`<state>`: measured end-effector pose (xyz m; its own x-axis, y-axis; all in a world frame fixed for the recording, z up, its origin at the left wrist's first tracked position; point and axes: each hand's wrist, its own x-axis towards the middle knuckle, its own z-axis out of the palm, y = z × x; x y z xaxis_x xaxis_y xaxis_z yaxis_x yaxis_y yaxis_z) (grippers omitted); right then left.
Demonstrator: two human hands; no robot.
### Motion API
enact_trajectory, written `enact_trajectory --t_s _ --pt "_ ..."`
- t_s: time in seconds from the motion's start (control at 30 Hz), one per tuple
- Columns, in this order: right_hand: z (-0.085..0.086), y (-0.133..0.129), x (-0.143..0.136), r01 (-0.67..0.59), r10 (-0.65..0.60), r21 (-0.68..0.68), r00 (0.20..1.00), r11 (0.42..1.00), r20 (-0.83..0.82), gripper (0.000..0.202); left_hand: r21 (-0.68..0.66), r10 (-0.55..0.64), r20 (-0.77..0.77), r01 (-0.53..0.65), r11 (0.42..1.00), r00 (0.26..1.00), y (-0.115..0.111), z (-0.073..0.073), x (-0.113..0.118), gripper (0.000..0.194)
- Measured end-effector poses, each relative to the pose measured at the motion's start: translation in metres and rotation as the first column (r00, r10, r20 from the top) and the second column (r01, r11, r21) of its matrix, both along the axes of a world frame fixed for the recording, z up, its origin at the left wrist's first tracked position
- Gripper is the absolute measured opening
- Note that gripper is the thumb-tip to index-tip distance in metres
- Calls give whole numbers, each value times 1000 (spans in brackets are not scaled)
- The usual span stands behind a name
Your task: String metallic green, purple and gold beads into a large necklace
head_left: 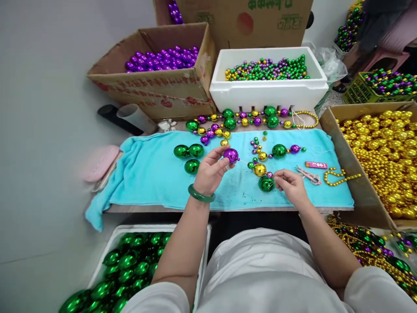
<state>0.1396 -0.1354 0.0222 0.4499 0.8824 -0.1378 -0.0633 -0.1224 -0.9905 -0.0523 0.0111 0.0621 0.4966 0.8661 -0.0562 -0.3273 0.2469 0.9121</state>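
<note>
My left hand (pixel 212 169), with a green bangle (pixel 201 194) at the wrist, holds a shiny purple ball (pixel 231 156) between thumb and fingers. A thin pale string runs from the ball towards the right. My right hand (pixel 291 184) pinches the string beside a large green ball (pixel 266 183). Just above that ball are a small purple bead (pixel 269 174) and a gold ball (pixel 259 169). Three large green balls, one of them here (pixel 192 166), lie left of my left hand on the blue towel (pixel 146 174).
A finished-looking bead strand (pixel 244 122) lies along the towel's back edge. Scissors (pixel 309 175) and a pink packet (pixel 316 165) are at right. Behind stand a carton (pixel 156 93) and a white foam box (pixel 267 92); another carton (pixel 355 174) borders the right side.
</note>
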Motion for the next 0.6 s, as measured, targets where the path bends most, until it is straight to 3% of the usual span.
enact_trajectory --t_s 0.2,0.6 --pt "0 -3 -2 -55 55 -3 998 998 -42 22 50 54 31 -55 997 998 -14 9 -6 35" --pt "-10 -5 -6 -151 152 30 988 988 -36 20 107 -31 27 28 994 999 -25 16 -21 37"
